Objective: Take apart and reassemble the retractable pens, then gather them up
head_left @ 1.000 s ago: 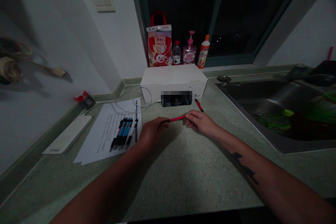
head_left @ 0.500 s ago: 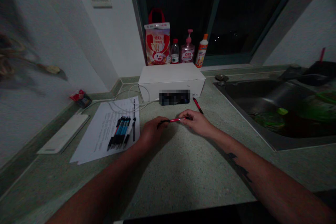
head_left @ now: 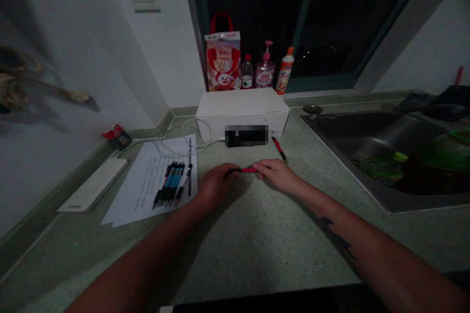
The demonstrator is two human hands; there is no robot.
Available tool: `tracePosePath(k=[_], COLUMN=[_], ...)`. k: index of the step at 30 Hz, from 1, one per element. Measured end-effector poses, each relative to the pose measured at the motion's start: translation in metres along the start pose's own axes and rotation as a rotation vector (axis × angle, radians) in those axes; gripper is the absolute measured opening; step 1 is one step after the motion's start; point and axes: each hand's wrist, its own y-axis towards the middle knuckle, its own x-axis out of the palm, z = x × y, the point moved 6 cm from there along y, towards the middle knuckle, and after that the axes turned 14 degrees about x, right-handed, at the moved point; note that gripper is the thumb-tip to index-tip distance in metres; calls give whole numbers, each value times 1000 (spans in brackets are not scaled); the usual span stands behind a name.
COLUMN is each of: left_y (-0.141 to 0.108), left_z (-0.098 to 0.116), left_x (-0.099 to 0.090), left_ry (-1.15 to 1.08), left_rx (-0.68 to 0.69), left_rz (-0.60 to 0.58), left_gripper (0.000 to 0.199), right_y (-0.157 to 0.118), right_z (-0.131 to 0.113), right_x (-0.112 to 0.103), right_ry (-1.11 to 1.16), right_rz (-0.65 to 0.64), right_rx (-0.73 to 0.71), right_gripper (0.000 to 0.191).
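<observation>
A red and black pen (head_left: 248, 170) stretches between my two hands, just above the countertop. My left hand (head_left: 216, 183) is closed around its black end. The fingertips of my right hand (head_left: 275, 173) pinch the red end and hide the tip there. Another red and black pen (head_left: 279, 148) lies on the counter beyond my right hand. To the left, several blue, black and white pens (head_left: 172, 183) lie side by side on printed paper sheets (head_left: 137, 183).
A white box (head_left: 242, 102) stands at the back, with a dark, blurred-out device (head_left: 246, 136) and a white cable (head_left: 176, 149) before it. Bottles (head_left: 265, 71) and a bag (head_left: 223, 61) stand behind. A white slab (head_left: 95, 186) lies left; a metal sink (head_left: 348, 166) is right.
My right hand's fingers have closed further over the pen's right end, covering the part that showed earlier. The view has shifted slightly. The other pens lie as before.
</observation>
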Motion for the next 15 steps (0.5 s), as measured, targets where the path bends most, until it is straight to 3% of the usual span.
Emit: tracePosePath(k=[3, 15], left_y=[0, 0], left_z=[0, 1], left_x=[1, 3], left_ry=[11, 6], left_rx=[11, 15], left_rz=[-6, -13], left_gripper=[20, 20], right_y=[-1, -8], right_z=[-5, -13], right_x=[-4, 2], right_ry=[28, -130], right_rz=[69, 54], right_rx=[-116, -165], right_gripper=[16, 20])
